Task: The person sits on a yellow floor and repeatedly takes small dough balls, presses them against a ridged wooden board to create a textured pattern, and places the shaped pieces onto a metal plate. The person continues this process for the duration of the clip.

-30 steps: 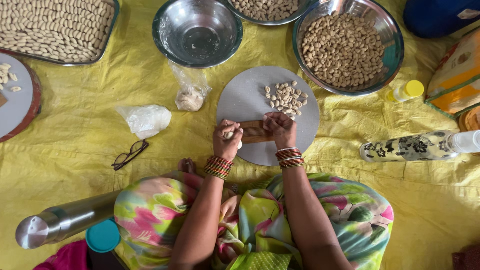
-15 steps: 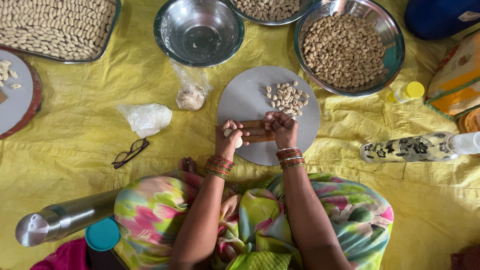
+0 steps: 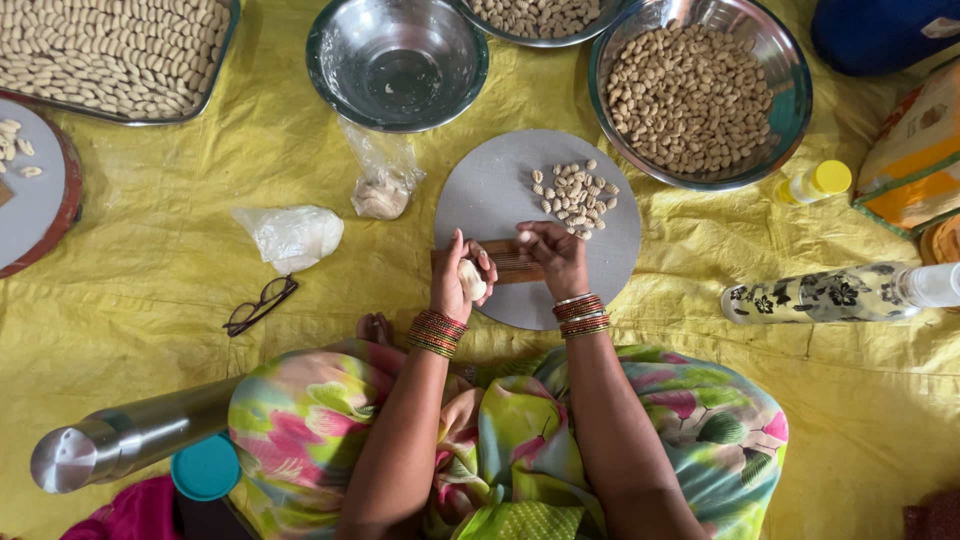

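A: Item one, left hand [image 3: 458, 280]?

B: Fingers curled around a pale dough lump [image 3: 471, 279], held just above the near-left edge of the round grey board [image 3: 490, 190].

A: Right hand [image 3: 556, 258]?

B: Fingers pinched narrow on a small dough bit [image 3: 524, 238], resting over the ridged wooden comb [image 3: 503, 260].

A: Comb's lie?

B: Long axis runs left to right across the near part of the board, directly under and between both hands. The right hand is the nearer one to its ridges; the lump sits just left of them.

A: Finished stock?

B: A small heap of shaped shells [image 3: 577, 190] just beyond the right hand on the board. Further off: a steel bowl [image 3: 790, 90] of the same at far right, an empty steel bowl [image 3: 340, 50] far centre, a filled tray [image 3: 215, 70] far left.

A: Sundries?

B: Glasses [image 3: 259, 305], two plastic bags, a patterned bottle [image 3: 825, 292], all on the yellow sheet [image 3: 150, 270].
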